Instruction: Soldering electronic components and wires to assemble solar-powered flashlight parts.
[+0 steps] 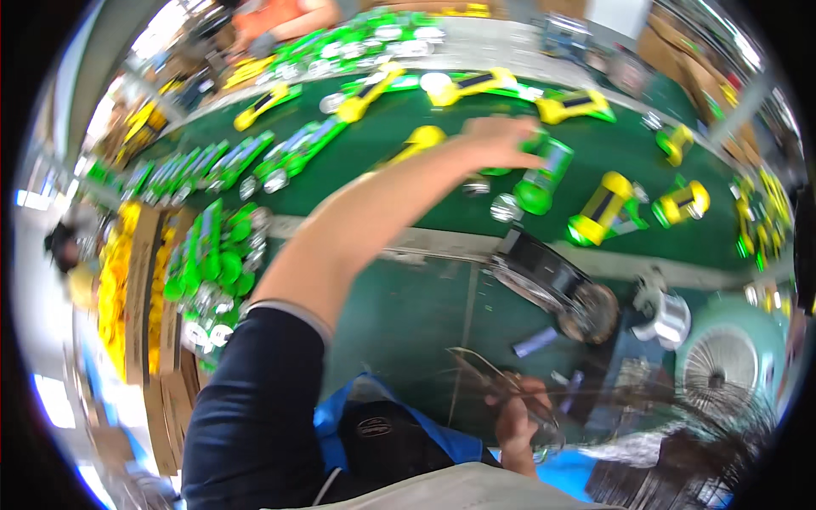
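Observation:
My left arm reaches across the bench to a green belt (357,161). My left hand (501,143), blurred, has its thumb and fingers closed at the upper edge of a green plastic part (544,180) with a grey strip. Beside that part lie a round silvery piece (506,207) and a yellow-and-green part (600,208) with a dark panel. Close to my body, my right hand (520,412) is closed round a thin, pointed metal tool (480,364). Motion blur hides its exact kind.
A black box-shaped device (544,268) with a round metal part stands at the belt's near edge. Right of it are a silver cylinder (671,321) and a pale green fan (718,365). Cardboard boxes (144,289) of yellow and green parts stand left. Another person's arm (310,15) shows beyond the belt.

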The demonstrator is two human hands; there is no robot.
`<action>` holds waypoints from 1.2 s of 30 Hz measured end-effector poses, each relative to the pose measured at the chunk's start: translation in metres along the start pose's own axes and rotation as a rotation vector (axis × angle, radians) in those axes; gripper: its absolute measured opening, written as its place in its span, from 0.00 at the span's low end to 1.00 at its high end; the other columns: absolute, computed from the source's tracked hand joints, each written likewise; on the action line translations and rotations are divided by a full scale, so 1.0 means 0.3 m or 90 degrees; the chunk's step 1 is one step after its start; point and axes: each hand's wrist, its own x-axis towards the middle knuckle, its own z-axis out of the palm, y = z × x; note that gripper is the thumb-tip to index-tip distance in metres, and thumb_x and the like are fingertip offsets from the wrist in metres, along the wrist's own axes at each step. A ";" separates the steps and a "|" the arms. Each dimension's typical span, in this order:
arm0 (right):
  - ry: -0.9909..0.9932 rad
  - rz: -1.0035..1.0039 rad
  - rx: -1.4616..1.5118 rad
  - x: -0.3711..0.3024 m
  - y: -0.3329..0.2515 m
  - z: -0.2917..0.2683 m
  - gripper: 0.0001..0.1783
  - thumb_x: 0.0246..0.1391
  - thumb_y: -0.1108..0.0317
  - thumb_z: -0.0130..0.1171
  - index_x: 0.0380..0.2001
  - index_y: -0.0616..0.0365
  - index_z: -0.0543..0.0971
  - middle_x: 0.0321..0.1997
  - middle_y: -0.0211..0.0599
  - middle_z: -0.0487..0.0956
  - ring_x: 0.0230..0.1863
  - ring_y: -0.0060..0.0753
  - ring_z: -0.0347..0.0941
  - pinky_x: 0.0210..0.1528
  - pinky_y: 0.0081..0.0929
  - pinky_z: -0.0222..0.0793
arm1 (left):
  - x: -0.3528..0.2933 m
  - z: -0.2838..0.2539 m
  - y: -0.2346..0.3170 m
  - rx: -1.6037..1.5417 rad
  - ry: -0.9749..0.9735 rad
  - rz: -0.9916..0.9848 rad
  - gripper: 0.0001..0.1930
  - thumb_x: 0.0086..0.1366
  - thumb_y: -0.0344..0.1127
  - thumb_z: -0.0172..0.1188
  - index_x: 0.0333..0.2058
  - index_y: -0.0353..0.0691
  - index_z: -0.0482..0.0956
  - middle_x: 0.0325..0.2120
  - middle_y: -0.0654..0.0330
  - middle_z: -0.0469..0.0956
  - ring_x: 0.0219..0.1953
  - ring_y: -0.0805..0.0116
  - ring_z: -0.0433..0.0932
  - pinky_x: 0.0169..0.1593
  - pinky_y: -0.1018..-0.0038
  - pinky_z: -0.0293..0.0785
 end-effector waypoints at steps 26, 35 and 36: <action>-0.122 -0.627 -0.405 0.100 0.081 -0.085 0.18 0.61 0.62 0.52 0.47 0.64 0.71 0.41 0.46 0.74 0.43 0.38 0.69 0.46 0.33 0.66 | -2.178 -0.340 0.163 -0.485 0.228 -0.535 0.29 0.47 0.35 0.72 0.44 0.46 0.61 0.42 0.65 0.67 0.45 0.75 0.67 0.48 0.77 0.65; -0.049 -0.214 -0.180 0.046 0.032 -0.012 0.17 0.62 0.62 0.50 0.44 0.67 0.71 0.31 0.42 0.73 0.35 0.35 0.68 0.46 0.34 0.65 | -2.997 0.104 -0.084 -0.252 0.515 -1.211 0.41 0.38 0.46 0.78 0.49 0.38 0.66 0.43 0.49 0.73 0.46 0.61 0.73 0.48 0.68 0.70; -0.043 -0.222 -0.183 0.041 0.030 -0.007 0.17 0.62 0.62 0.50 0.44 0.67 0.71 0.31 0.42 0.73 0.35 0.35 0.68 0.46 0.34 0.65 | -2.993 0.136 -0.154 -0.301 0.602 -1.169 0.42 0.37 0.47 0.78 0.49 0.37 0.65 0.43 0.49 0.73 0.47 0.60 0.73 0.49 0.67 0.70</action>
